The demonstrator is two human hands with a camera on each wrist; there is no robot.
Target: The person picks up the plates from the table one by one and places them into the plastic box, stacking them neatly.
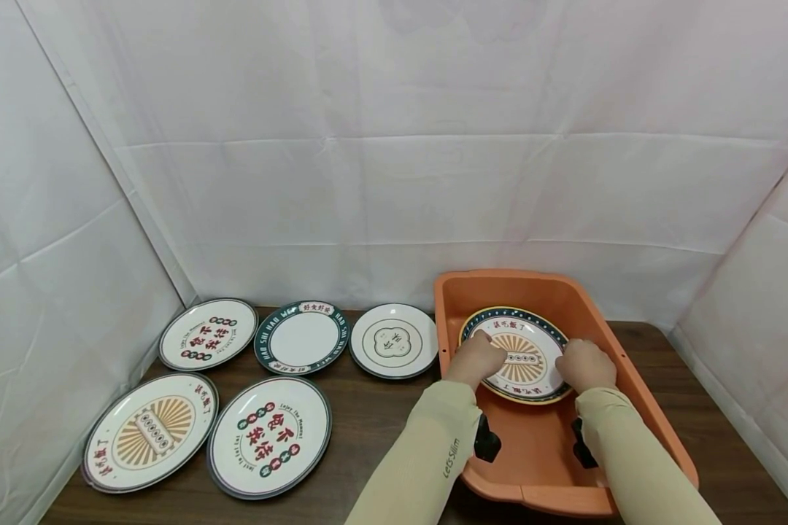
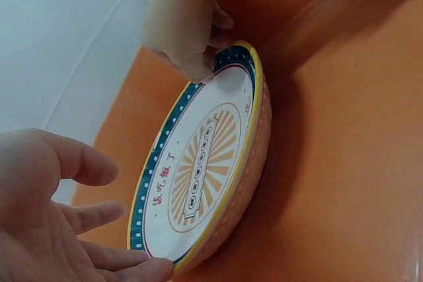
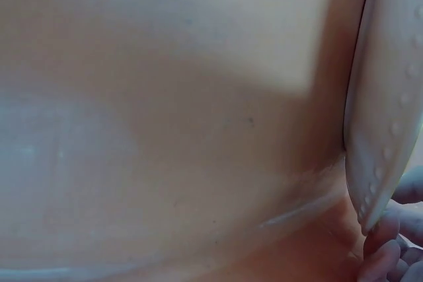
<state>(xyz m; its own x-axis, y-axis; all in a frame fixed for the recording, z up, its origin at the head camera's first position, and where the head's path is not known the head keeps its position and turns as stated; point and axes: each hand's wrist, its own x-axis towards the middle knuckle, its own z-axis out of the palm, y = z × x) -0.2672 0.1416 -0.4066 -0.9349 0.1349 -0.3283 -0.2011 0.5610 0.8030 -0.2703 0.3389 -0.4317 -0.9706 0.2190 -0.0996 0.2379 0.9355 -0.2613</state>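
Observation:
A round plate (image 1: 522, 364) with a dark green dotted band, a yellow edge and an orange sunburst lies inside the orange plastic tub (image 1: 532, 445). My left hand (image 1: 478, 359) is at its left side. In the left wrist view the fingers (image 2: 122, 265) of that hand are fairly straight, with fingertips touching the rim and the thumb apart from it. On the opposite side my right hand (image 1: 586, 364) pinches the rim, thumb on top. The right wrist view shows the plate's dotted underside (image 3: 390, 117) and curled fingers (image 3: 383, 249) at its edge.
Left of the tub, several plates lie face up on the dark wooden table (image 1: 368, 437): a small white plate (image 1: 394, 364), a green-rimmed plate (image 1: 302, 339), a sunburst plate (image 1: 125, 437) and two with red lettering. White cloth walls (image 1: 341, 189) enclose the back and sides.

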